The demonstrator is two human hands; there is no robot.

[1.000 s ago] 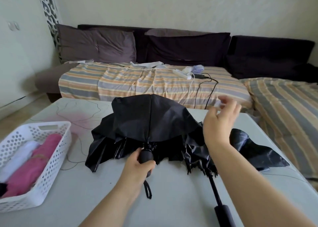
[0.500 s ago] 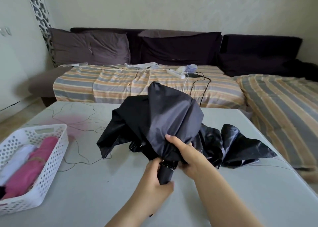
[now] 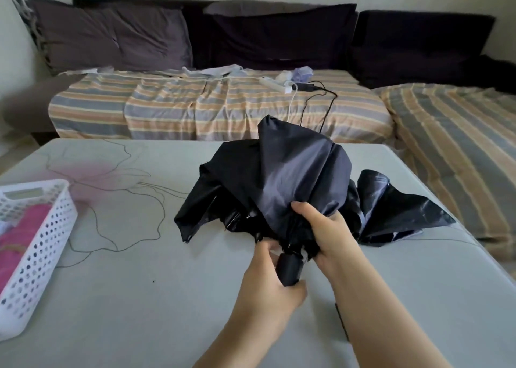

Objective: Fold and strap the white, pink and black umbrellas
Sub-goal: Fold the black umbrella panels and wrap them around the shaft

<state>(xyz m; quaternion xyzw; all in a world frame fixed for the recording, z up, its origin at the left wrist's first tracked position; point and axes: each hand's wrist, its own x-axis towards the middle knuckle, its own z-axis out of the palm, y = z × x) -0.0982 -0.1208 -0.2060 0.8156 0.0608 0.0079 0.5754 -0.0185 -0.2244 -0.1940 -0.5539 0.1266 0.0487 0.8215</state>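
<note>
A collapsed black umbrella is held above the white table, its canopy loose and bunched. My left hand grips its black handle from below. My right hand clutches the canopy fabric just above the handle. A second black umbrella lies crumpled on the table behind and to the right. At the left edge a white perforated basket holds a folded pink umbrella; a bit of white shows beside it at the frame edge.
The table has a pink flower print with thin dark lines. Behind it stands a sofa with striped covers, dark cushions, a white power strip and cables. A dark strap shows under my right forearm.
The umbrella's canopy went from spread on the table to collapsed and raised. My right hand came down from the air and closed on the fabric near the handle. The view shifted slightly.
</note>
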